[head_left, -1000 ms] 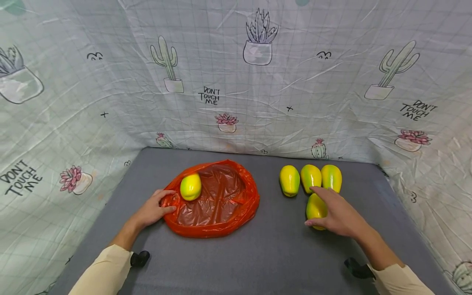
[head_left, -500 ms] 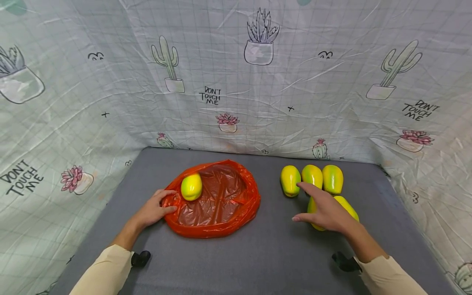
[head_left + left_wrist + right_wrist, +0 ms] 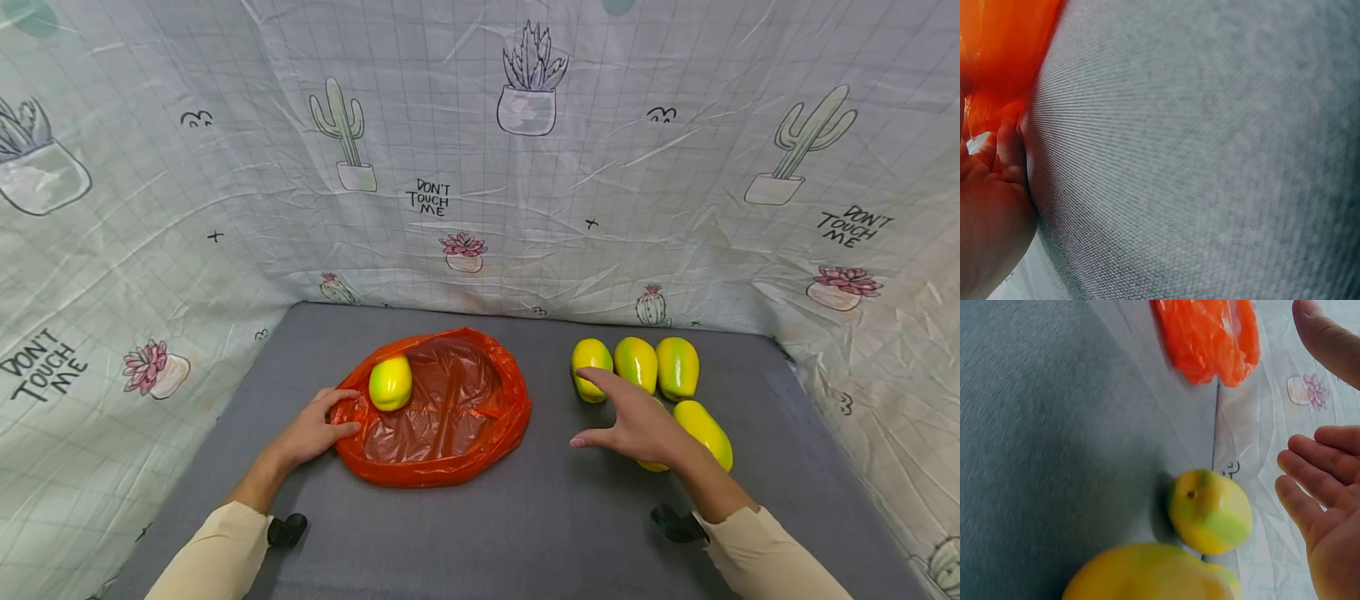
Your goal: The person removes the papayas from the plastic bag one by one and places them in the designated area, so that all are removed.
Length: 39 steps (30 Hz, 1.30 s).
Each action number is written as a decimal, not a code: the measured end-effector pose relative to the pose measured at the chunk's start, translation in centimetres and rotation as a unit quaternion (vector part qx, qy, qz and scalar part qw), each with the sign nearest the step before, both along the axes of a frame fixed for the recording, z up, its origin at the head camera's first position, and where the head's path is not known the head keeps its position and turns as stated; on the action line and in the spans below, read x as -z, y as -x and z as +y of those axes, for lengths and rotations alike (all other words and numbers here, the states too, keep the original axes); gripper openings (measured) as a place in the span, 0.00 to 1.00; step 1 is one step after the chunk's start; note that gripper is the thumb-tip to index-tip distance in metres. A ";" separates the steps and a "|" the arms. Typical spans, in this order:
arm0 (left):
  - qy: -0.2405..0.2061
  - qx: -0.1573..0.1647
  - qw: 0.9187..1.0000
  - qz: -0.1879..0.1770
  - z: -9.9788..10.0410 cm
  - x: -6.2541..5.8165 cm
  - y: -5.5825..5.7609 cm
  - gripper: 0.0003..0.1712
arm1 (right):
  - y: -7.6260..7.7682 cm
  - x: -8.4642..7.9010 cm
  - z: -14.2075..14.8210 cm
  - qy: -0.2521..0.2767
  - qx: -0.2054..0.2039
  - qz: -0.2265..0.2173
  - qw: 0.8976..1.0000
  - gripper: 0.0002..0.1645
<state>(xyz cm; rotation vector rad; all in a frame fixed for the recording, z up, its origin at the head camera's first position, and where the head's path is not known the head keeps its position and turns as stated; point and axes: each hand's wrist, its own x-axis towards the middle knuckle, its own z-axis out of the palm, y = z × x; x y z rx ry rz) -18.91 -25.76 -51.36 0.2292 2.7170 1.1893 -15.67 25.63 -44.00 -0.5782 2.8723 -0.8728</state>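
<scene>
A red plastic bag (image 3: 435, 475) lies spread wide on the left, its mouth facing up. Inside, near its left rim, sits one oblong yellow-green fruit (image 3: 390, 383), papaya-like. My left hand (image 3: 309, 425) holds the bag's left edge between thumb and fingers; the left wrist view shows the fingertips against the bag (image 3: 1004, 50). On the right, my right hand (image 3: 637, 421) hovers with thumb and fingers spread and nothing in its grasp. It partly covers a front fruit (image 3: 654, 467) of the same kind. A nearby fruit (image 3: 1210, 512) shows beside the open palm in the right wrist view.
Behind the right hand stand three similar fruits in a row, the left (image 3: 592, 358), middle (image 3: 636, 362) and right (image 3: 678, 367). Another fruit (image 3: 705, 433) lies beside the right wrist. Patterned cloth (image 3: 480, 167) walls the grey table (image 3: 480, 542) at back and sides.
My right hand has moved left from over the front fruits, uncovering the one beside the wrist. The left hand, the bag and the fruits stay put.
</scene>
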 end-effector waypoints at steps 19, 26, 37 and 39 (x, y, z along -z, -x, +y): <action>0.002 0.002 1.000 0.000 -0.1 0.3 0.1 0.32 | 1.2 0.4 -3.6 0.045 -0.038 -0.014 0.998 0.61; 0.003 0.001 1.000 -0.004 0.1 0.1 0.0 0.32 | 1.6 0.4 -4.9 0.060 -0.047 -0.025 0.997 0.61; 0.006 0.002 1.000 0.004 -0.1 0.1 -0.1 0.32 | 2.2 0.5 -7.3 0.089 -0.071 -0.032 0.993 0.58; 0.004 0.001 1.000 0.006 -0.1 0.2 -0.1 0.31 | 2.3 0.5 -7.7 0.089 -0.077 -0.035 0.992 0.58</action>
